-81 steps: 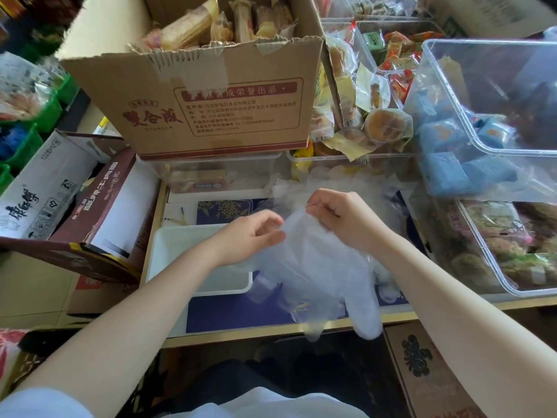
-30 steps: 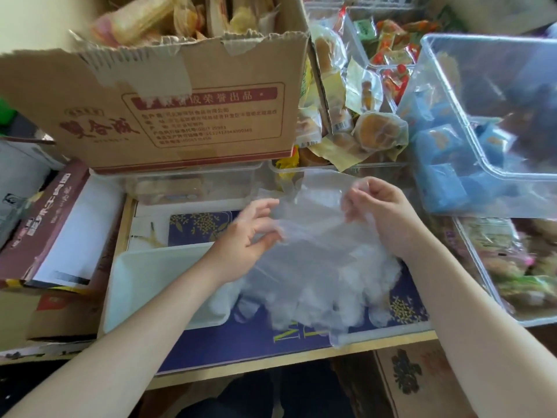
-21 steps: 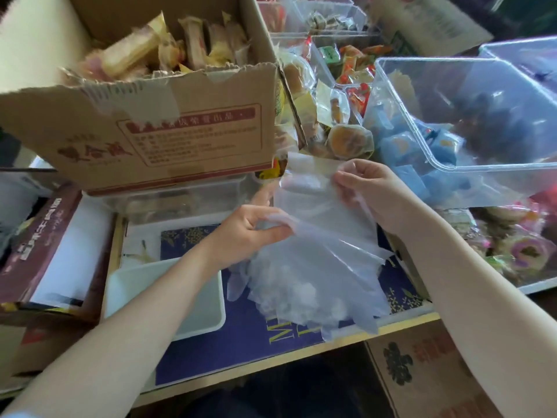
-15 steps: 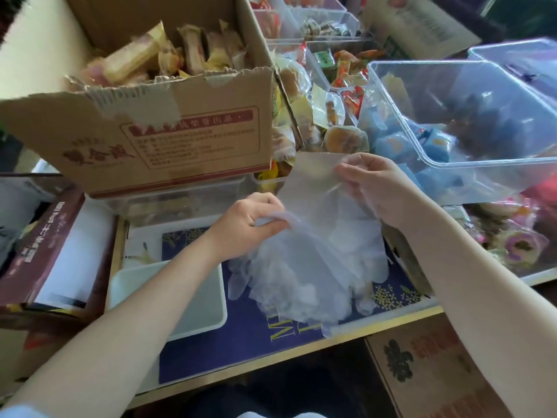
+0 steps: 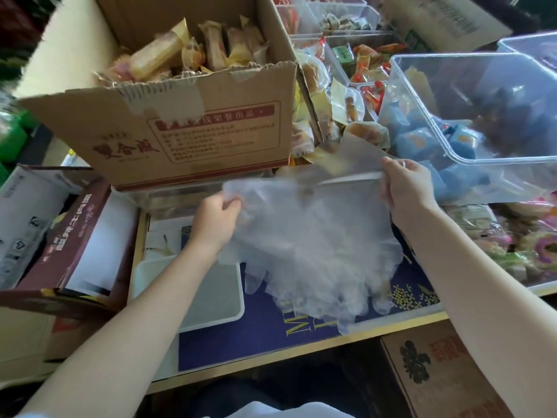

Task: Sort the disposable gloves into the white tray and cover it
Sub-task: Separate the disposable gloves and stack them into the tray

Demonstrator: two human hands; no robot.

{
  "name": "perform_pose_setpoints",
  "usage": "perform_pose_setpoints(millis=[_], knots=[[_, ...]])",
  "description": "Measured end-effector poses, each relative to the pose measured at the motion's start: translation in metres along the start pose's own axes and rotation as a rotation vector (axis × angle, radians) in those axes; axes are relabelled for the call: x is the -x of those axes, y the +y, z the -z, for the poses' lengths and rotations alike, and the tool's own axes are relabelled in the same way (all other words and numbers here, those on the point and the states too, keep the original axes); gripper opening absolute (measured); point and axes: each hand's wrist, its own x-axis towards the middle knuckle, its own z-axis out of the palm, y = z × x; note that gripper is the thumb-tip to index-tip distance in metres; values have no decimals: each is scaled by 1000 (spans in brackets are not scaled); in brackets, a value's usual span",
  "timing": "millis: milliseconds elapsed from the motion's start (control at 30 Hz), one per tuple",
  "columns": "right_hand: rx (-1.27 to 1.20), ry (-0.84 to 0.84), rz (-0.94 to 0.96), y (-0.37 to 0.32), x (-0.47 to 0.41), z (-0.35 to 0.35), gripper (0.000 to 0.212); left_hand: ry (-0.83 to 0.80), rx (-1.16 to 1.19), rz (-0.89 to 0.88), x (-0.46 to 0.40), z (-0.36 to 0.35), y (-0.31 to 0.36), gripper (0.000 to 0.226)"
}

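From the head camera, the left hand (image 5: 214, 222) and right hand (image 5: 407, 186) each pinch the top edge of a bunch of clear gloves (image 5: 313, 251), held spread over the blue mat (image 5: 265, 330). The white tray (image 5: 211, 297) sits just left of the gloves, below the cardboard box (image 5: 187, 137).

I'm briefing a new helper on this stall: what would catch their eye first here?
First, the bunch of clear gloves at centre, gripped at its top edge by the left hand and right hand above the blue mat. Just left of it lies the white tray, partly under the left arm. Behind stands a torn cardboard box full of wrapped snacks.
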Motion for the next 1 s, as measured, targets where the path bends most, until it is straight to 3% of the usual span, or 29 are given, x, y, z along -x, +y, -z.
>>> perform_pose_setpoints(millis=[133,267,400,567,733,833,900,1000], knots=[[65,59,94,4,20,-14,31,143,104,65,0,4,4,24],[85,-83,84,17,54,-45,22,140,147,-11,16,-6,24,21],[190,-224,99,30,77,-75,19,44,109,-148,30,-22,24,16],[165,-296,100,32,87,-90,19,-133,222,-152,46,-29,19,29],[12,-340,-3,30,93,-93,18,-283,451,-131,54,-26,17,28],[-119,-405,-71,27,95,-90,27,-409,512,-145,53,-21,14,44],[-201,-455,-116,27,95,-86,27,-362,424,-148,51,-20,14,47],[-198,-576,-99,27,99,-79,29,-215,303,-146,47,-20,14,21]])
